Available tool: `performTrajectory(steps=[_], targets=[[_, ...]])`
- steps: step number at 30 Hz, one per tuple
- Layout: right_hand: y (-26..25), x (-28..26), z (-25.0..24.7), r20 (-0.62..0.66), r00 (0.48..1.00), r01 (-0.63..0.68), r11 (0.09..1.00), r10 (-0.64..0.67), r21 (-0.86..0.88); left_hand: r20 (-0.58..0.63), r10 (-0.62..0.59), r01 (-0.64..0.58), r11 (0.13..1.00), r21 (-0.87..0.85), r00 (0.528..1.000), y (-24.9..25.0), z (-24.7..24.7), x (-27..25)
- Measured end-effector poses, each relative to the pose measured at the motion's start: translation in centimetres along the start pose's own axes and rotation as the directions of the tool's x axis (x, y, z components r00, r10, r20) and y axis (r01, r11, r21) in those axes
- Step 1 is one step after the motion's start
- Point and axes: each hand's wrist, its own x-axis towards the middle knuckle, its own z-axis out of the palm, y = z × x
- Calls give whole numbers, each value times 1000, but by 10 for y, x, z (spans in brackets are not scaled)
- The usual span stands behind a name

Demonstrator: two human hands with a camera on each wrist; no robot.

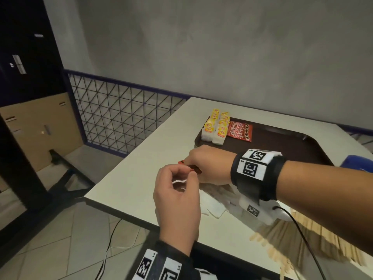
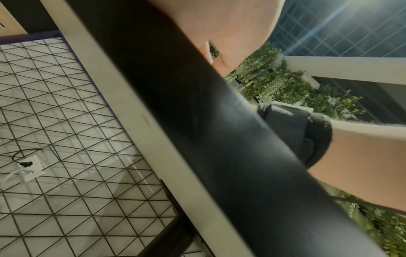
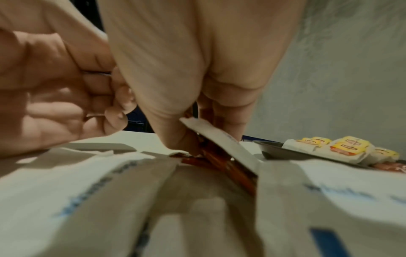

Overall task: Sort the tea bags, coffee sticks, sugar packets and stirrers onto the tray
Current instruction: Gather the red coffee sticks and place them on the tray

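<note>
My right hand (image 1: 187, 164) reaches left across the table and pinches a small bundle of red coffee sticks (image 1: 196, 170) just above the tabletop; the right wrist view shows the coffee sticks (image 3: 222, 161) under the thumb with a white packet (image 3: 222, 144) leaning on them. My left hand (image 1: 181, 178) hovers beside them with curled fingers, and what it holds is unclear. White sugar packets (image 1: 214, 207) lie under my right wrist. Wooden stirrers (image 1: 292, 239) are heaped at the near right. The dark brown tray (image 1: 282, 142) carries tea bags (image 1: 217, 126) and more coffee sticks (image 1: 240, 131).
The table's left edge (image 1: 141, 150) runs close to both hands, with a wire-mesh railing (image 1: 121, 118) and a cardboard box (image 1: 40, 126) beyond it. A black cable (image 1: 302, 239) trails from my right wrist over the stirrers. A blue seat (image 1: 359, 162) shows at the right.
</note>
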Motion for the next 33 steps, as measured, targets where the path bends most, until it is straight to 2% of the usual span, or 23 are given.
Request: performTrajectory(steps=[6, 8, 10, 12, 14, 16, 18, 21, 24, 27, 29, 31, 33], targets=[[14, -16, -12, -103, 985, -119, 975, 140, 187, 64, -3, -4, 994, 105, 998, -3, 4, 5], [23, -19, -21, -152, 966, -157, 944, 208, 290, 110, 28, -45, 987, 152, 993, -4, 5, 4], [33, -24, -30, -164, 940, -194, 867, 298, 460, 193, 88, -138, 955, 263, 977, -7, 7, 4], [43, -28, -33, -144, 892, -234, 709, 428, 665, 317, 115, -254, 859, 443, 941, -10, 12, 4], [51, -34, -34, -73, 832, -238, 472, 550, 848, 420, 44, -329, 696, 638, 907, -13, 18, 3], [55, -42, -35, 34, 804, -186, 198, 594, 962, 471, -75, -368, 521, 770, 879, -13, 23, 3], [57, -52, -37, 118, 790, -123, -34, 601, 992, 503, -139, -408, 425, 808, 853, -13, 26, 1], [62, -67, -35, 174, 765, -7, -263, 620, 965, 520, -157, -423, 411, 808, 840, -13, 27, 0], [68, -85, -31, 213, 742, 90, -410, 636, 908, 504, -133, -417, 405, 814, 854, -10, 26, -1], [73, -109, -27, 249, 734, 177, -532, 632, 828, 479, -81, -403, 430, 808, 874, -11, 24, 0], [72, -128, -22, 269, 743, 219, -601, 614, 769, 473, -31, -400, 488, 776, 880, -13, 23, 2], [69, -145, -14, 287, 746, 247, -650, 600, 718, 464, 7, -399, 522, 754, 886, -15, 23, 2], [64, -157, -5, 298, 741, 273, -676, 601, 684, 443, 44, -399, 518, 756, 896, -17, 22, 1]])
